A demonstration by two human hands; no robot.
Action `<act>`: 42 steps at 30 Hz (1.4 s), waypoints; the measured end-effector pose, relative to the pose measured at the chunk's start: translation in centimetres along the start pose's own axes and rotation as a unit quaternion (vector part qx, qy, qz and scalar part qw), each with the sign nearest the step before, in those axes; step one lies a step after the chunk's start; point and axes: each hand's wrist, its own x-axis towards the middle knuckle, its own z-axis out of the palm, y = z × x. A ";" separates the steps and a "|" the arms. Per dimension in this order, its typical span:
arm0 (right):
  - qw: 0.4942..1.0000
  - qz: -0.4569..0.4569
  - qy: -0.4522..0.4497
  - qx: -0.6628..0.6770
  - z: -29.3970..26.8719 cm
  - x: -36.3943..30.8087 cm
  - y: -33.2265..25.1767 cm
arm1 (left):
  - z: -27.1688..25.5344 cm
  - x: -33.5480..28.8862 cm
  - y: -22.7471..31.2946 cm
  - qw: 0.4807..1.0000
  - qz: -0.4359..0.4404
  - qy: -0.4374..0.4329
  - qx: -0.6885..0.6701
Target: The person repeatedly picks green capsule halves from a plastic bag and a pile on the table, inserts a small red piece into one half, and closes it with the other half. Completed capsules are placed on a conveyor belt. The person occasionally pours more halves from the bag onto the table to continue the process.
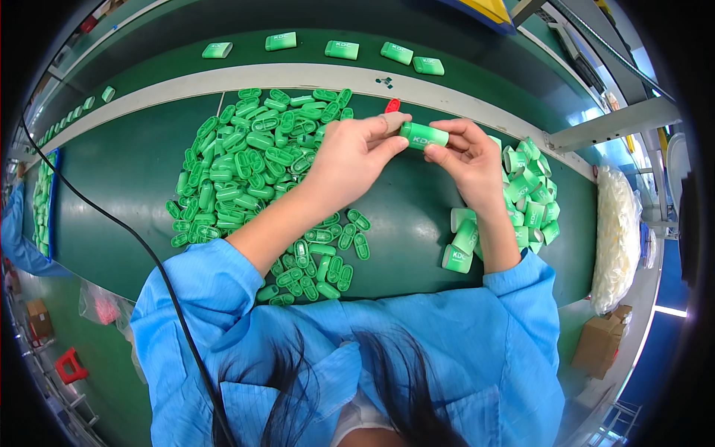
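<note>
Between my two hands, above the far middle of the green table, is a small light-green printed case (427,137) with a darker green left end. The thumb and fingers of my left hand (350,156) pinch that darker end, while my right hand (473,156) grips the other end. Beneath my left forearm spreads a large heap of green oval caps (246,167), some lying with their hollow side up. Light-green case sleeves (529,194) are piled on the right, beyond my right forearm. A red oval cap (392,106) lies just past my left fingertips.
Several green cases (342,50) stand along a belt (171,63) behind a pale rail (298,73). A few small dark pieces (384,82) rest on that rail. A black cable (112,212) runs across the left side. A bag of white items (617,238) hangs at the right edge.
</note>
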 end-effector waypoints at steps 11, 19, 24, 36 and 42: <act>0.975 -0.107 0.085 -0.175 2.3 -1.3 -0.2 | 1.7 -1.7 0.6 0.958 0.152 0.083 0.227; 0.963 0.043 0.124 -0.235 -5.5 9.8 1.9 | -2.9 2.8 2.6 0.929 0.066 0.061 0.358; 0.958 0.073 0.181 -0.209 -8.8 12.4 5.6 | -1.4 2.5 1.7 0.865 0.053 -0.013 0.499; 0.813 0.073 0.030 -0.577 -10.1 1.1 -0.1 | 0.6 1.0 3.1 0.926 0.079 -0.011 0.368; 0.989 0.076 0.003 -0.129 -4.4 2.6 -1.2 | -0.5 1.0 0.7 0.991 -0.056 -0.034 0.118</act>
